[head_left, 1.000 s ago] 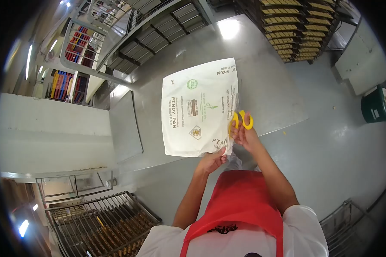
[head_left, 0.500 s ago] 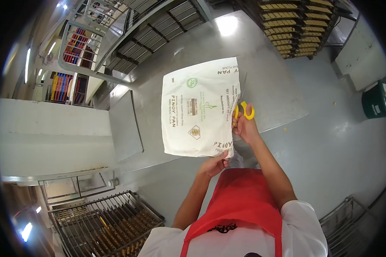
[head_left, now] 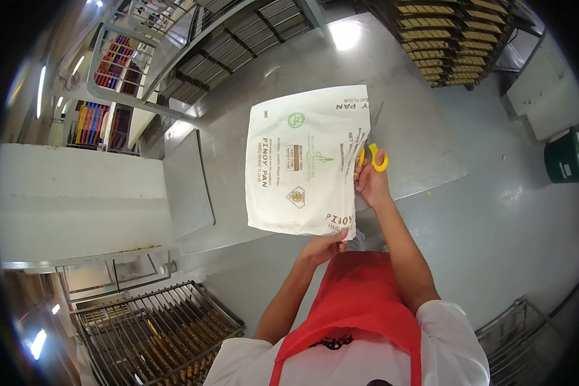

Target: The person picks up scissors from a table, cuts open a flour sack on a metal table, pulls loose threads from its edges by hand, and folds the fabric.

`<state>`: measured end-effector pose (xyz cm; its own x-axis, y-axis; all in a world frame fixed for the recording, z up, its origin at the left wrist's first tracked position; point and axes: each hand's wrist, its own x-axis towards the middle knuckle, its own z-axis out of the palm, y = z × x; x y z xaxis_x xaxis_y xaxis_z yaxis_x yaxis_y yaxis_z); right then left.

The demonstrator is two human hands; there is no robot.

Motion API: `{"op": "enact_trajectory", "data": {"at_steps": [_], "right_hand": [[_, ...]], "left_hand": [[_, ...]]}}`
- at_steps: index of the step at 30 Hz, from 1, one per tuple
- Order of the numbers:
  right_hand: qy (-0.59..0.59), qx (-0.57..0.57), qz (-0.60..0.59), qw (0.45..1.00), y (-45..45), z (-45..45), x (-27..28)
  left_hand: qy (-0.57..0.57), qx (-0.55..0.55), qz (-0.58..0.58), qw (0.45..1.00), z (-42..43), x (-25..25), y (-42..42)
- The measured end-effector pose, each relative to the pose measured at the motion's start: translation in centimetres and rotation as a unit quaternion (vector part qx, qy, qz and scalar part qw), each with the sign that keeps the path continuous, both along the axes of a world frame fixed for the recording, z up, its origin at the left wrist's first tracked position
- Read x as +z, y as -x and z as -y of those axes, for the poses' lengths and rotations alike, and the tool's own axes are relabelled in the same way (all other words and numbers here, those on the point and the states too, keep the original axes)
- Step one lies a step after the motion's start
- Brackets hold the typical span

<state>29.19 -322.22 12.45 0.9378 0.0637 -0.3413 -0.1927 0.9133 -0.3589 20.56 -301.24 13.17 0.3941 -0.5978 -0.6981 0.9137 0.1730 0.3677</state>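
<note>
A white printed flour sack (head_left: 270,199) is held over the front part of the metal table. My left hand (head_left: 326,248) pinches its near right corner, with the thumb on top. At the sack's right edge, my right hand (head_left: 372,183) grips yellow-handled scissors (head_left: 380,161). The fingers are wrapped about the handles, and the blades point away from me along that edge. Part of the blades is hidden by the sack, so I cannot tell how far apart they are.
Beneath the sack stretches a steel table (head_left: 418,135). A metal rack (head_left: 238,51) stands at its far left, and a rack of filled trays (head_left: 457,45) at the far right. Another tray rack (head_left: 167,334) is at lower left. A green bin (head_left: 565,157) stands on the right.
The sack has shifted slightly to the right. My right hand and the scissors have moved a little right with it. My left hand keeps its hold on the corner.
</note>
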Motion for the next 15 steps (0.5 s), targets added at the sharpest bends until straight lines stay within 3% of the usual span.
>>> {"op": "enact_trajectory", "data": {"at_steps": [7, 13, 15], "right_hand": [[0.073, -0.044, -0.018, 0.996, -2.0, -0.6, -1.7], [0.005, -0.039, -0.036, 0.999, -3.6, 0.7, -1.6], [0.104, -0.028, -0.004, 0.994, -3.9, 0.9, -3.4]], "left_hand": [[0.012, -0.021, 0.026, 0.999, 0.3, 0.7, -0.5], [0.008, -0.037, 0.029, 0.999, 0.1, 0.9, -1.0], [0.006, -0.04, 0.04, 0.998, 0.0, 1.0, -1.1]]}}
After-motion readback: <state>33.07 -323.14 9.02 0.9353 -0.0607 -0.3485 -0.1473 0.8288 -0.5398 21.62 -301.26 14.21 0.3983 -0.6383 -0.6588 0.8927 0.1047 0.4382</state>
